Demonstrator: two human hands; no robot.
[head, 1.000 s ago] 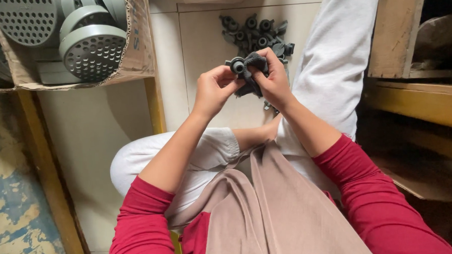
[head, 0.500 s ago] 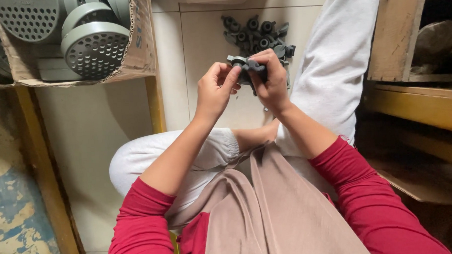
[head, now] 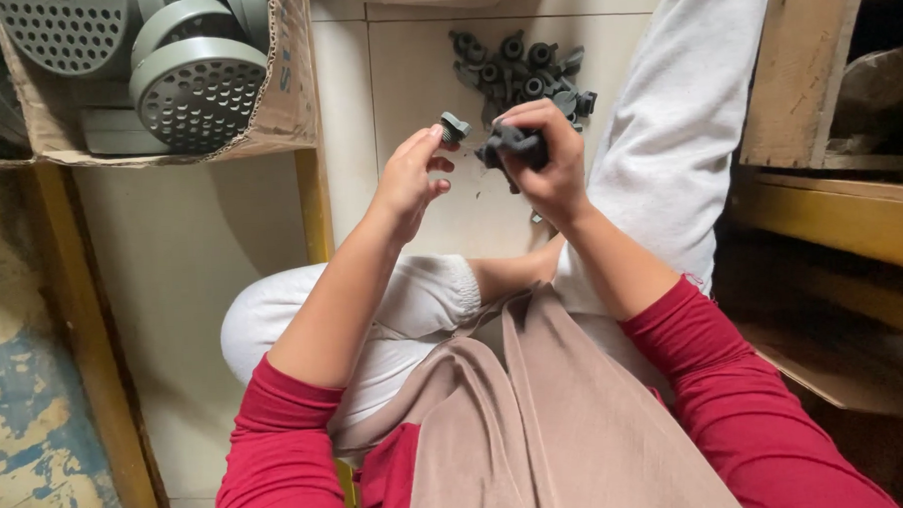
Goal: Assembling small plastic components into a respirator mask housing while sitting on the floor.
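- Grey plastic throughout: the small piece point(head: 454, 127) pinched at the fingertips of my left hand point(head: 409, 180) is dark grey, short and stubby, held up above the pale tiled floor point(head: 416, 85).
- Left hand: thumb and forefinger closed on that small piece, other fingers loosely curled beneath it.
- My right hand point(head: 546, 166) is closed around a larger dark grey part point(head: 513, 144), fingers wrapped over the top so most of it is hidden; its exact shape I cannot tell.
- The two held pieces are just beside each other but apart, a narrow gap showing between them.
- On the floor beyond my hands lies a heap of similar dark grey fittings point(head: 520, 66), close to my white-trousered leg point(head: 686, 106) stretched out on the right.
- Upper left: a cardboard box point(head: 286, 90) holding round, grey-green perforated discs point(head: 198, 93), stacked and tilted against each other.
- Right edge: wooden shelving point(head: 820, 201), contents in shadow and unclear.
- I sit on the floor, red sleeves point(head: 278, 450) pushed to the forearm.
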